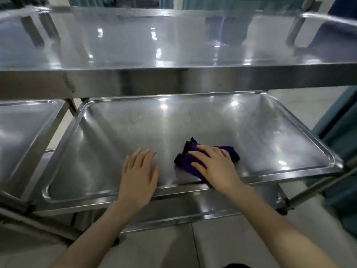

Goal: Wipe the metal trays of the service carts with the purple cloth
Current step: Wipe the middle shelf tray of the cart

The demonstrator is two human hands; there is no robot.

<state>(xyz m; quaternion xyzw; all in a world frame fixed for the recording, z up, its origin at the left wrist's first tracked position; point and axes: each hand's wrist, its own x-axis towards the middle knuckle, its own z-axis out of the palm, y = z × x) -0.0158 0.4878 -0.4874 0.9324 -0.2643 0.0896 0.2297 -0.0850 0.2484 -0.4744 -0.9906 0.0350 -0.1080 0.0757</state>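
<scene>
A bunched purple cloth (188,160) with a black edge lies on the middle metal tray (116,136) of the service cart, near its front rim. My right hand (214,167) presses flat on top of the cloth with straight fingers. My left hand (139,175) rests palm down on the bare tray, just left of the cloth, its heel over the front rim. The upper tray (173,41) of the cart spans the top of the view, shiny and reflective.
A second cart's tray (21,128) stands to the left, separated by a slanted cart post (71,106). A lower shelf (222,206) shows under the front rim. Teal fabric (340,136) hangs at the right, with tiled floor (173,248) below.
</scene>
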